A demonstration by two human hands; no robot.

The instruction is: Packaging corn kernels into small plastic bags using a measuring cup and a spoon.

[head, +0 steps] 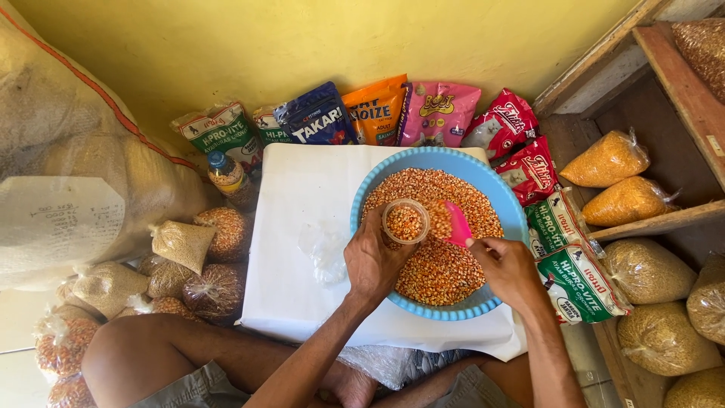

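The left hand [371, 261] grips a small clear cup [405, 221] over the blue basin [495, 189], partly filled with corn kernels [442, 268]. The right hand [507, 268] pinches a pink scoop [458, 224] beside the cup. The cup looks light and thin, probably best held around its wall; loose kernels likely spill easily. The basin sits on a white cloth [302, 196], with feed bags [377, 113] behind.
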